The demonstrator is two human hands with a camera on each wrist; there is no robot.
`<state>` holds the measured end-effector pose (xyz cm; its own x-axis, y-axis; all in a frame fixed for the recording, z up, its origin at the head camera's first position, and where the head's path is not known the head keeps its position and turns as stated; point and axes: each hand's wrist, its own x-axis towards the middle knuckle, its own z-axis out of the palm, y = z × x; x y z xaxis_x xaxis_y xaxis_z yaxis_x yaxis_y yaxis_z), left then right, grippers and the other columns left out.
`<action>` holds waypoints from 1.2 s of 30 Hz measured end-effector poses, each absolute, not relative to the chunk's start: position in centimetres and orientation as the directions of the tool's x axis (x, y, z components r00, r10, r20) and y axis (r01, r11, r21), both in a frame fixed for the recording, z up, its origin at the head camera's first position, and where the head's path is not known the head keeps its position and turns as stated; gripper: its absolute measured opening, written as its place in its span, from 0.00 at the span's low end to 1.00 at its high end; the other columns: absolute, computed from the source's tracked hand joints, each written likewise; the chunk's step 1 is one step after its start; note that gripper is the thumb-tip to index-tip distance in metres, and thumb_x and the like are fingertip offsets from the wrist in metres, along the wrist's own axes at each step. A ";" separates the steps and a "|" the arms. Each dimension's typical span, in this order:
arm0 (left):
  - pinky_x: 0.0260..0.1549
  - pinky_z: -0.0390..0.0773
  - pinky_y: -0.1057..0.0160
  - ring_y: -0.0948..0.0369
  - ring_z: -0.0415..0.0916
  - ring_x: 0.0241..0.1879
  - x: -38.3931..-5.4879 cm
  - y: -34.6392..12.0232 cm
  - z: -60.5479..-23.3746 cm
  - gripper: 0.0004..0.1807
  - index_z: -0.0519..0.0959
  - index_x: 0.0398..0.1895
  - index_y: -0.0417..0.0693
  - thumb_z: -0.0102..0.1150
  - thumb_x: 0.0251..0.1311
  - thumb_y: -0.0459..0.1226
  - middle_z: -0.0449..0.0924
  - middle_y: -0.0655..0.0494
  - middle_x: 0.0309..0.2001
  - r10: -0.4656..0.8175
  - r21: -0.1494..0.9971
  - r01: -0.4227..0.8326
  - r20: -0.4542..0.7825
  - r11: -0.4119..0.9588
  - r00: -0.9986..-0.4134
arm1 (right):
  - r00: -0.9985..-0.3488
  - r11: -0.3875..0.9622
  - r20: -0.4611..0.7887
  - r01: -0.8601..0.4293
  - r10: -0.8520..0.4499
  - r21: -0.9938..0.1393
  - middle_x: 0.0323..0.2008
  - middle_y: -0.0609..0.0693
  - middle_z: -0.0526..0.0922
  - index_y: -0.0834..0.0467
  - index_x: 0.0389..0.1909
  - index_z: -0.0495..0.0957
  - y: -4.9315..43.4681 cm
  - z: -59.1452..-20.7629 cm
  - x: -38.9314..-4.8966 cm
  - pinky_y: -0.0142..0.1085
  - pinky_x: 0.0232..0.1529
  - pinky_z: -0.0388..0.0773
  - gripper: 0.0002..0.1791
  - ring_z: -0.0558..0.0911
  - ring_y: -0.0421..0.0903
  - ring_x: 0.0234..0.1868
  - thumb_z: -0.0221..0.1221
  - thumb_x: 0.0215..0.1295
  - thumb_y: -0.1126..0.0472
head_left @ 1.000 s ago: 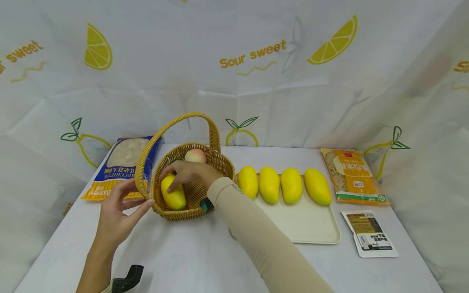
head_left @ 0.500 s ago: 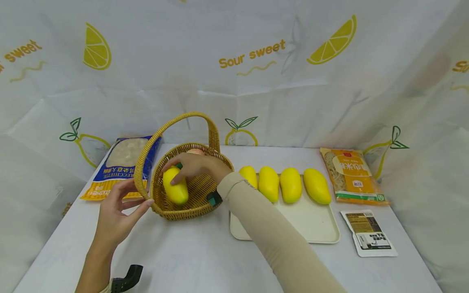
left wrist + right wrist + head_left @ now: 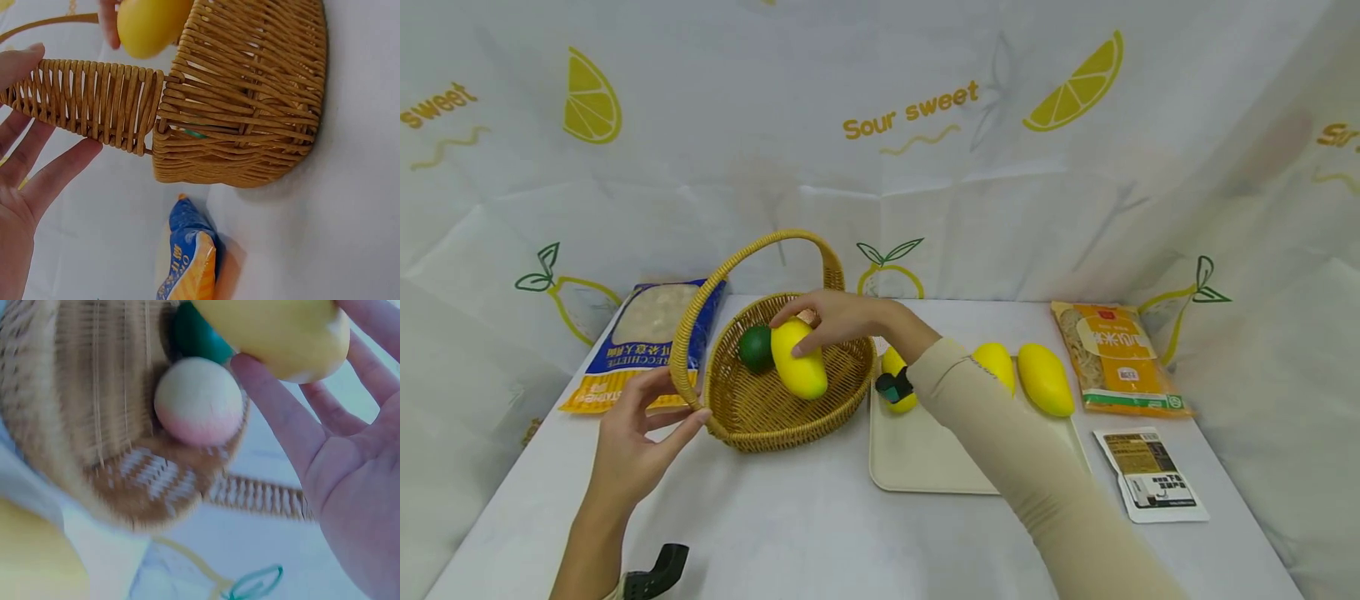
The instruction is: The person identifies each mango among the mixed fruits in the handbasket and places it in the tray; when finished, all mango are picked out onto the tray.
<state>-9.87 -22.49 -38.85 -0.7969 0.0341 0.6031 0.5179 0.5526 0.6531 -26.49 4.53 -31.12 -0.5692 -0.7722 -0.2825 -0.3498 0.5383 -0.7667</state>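
My right hand (image 3: 850,321) grips a yellow mango (image 3: 799,360) between thumb and fingers, holding it above the wicker basket (image 3: 775,440). In the right wrist view the mango (image 3: 281,337) is raised over a pale pink-and-cream peach (image 3: 199,402) and a dark green round fruit (image 3: 200,334), both inside the basket. The same green fruit (image 3: 755,348) shows in the head view; there my hand mostly hides the peach. My left hand (image 3: 643,442) pinches the low left end of the basket handle (image 3: 681,350), thumb on one side, fingers on the other.
Right of the basket, a cream tray (image 3: 932,458) bears several mangoes (image 3: 1047,379), partly covered by my right sleeve. A blue-and-orange pasta bag (image 3: 640,333) lies behind the left hand. An orange noodle bag (image 3: 1120,358) and a white pouch (image 3: 1152,475) lie at the right.
My right hand has lifted the mango off the basket's left side and carried it rightward, uncovering the green fruit. The left hand has stayed on the handle.
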 end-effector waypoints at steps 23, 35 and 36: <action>0.40 0.83 0.82 0.79 0.77 0.51 -10.1 -22.5 -38.8 0.41 0.71 0.63 0.32 0.72 0.39 0.13 0.74 0.83 0.55 0.043 0.657 0.523 0.600 0.542 -0.799 | -0.775 0.536 -0.082 -0.352 -0.626 -0.767 0.72 0.43 0.70 0.45 0.68 0.74 21.6 -25.2 -24.3 0.56 0.71 0.75 0.29 0.76 0.56 0.70 0.68 0.66 0.59; 0.40 0.83 0.82 0.80 0.77 0.51 -9.9 -22.6 -38.7 0.42 0.71 0.63 0.31 0.72 0.39 0.12 0.75 0.82 0.54 0.046 0.656 0.528 0.603 0.540 -0.796 | -0.880 0.598 -0.058 -0.270 -0.472 -0.755 0.74 0.48 0.70 0.48 0.70 0.72 28.7 -27.0 -20.5 0.50 0.71 0.75 0.30 0.71 0.61 0.72 0.66 0.68 0.59; 0.40 0.83 0.82 0.80 0.77 0.51 -9.9 -22.6 -38.7 0.41 0.71 0.63 0.31 0.72 0.39 0.12 0.75 0.82 0.54 0.046 0.657 0.527 0.602 0.539 -0.797 | -0.885 0.608 -0.066 -0.261 -0.462 -0.750 0.74 0.47 0.70 0.47 0.70 0.72 29.2 -27.4 -20.2 0.44 0.68 0.78 0.30 0.72 0.62 0.72 0.66 0.68 0.58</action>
